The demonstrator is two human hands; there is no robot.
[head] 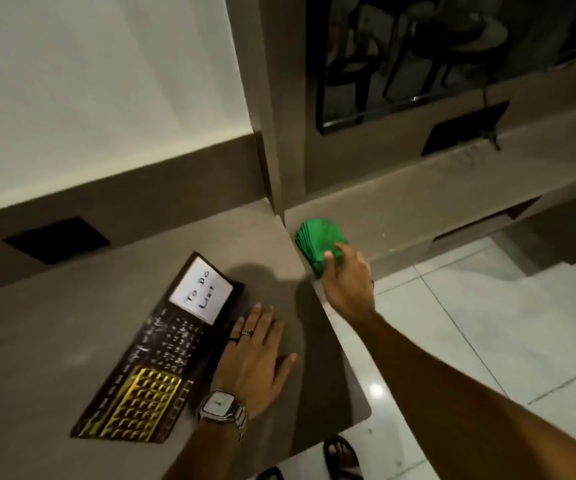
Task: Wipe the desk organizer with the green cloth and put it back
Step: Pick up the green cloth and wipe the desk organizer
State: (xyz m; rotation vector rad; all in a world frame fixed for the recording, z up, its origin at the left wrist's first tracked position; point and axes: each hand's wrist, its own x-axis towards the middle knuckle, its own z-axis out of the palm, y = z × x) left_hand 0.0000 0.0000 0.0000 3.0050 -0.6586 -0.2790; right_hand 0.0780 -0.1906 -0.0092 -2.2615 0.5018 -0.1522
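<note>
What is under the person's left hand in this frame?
The left hand lies flat, mostly on the bare brown desk, its finger side overlapping the right edge of the dark patterned desk organizer. Whatever lies directly beneath the palm is covered.

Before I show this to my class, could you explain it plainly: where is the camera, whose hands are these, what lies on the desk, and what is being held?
There is one picture, taken by a wide-angle camera worn on a person's head, looking forward and down, so the arms reach in from the bottom. No machine is involved, only two bare hands. The left hand, with rings and a wristwatch, rests flat and open on the brown desk, right beside the desk organizer. This is a flat dark board with a white "To Do List" card and a gold patterned panel. The right hand reaches to the desk's right edge and grips a folded green cloth. Below lies a pale tiled floor.
</note>
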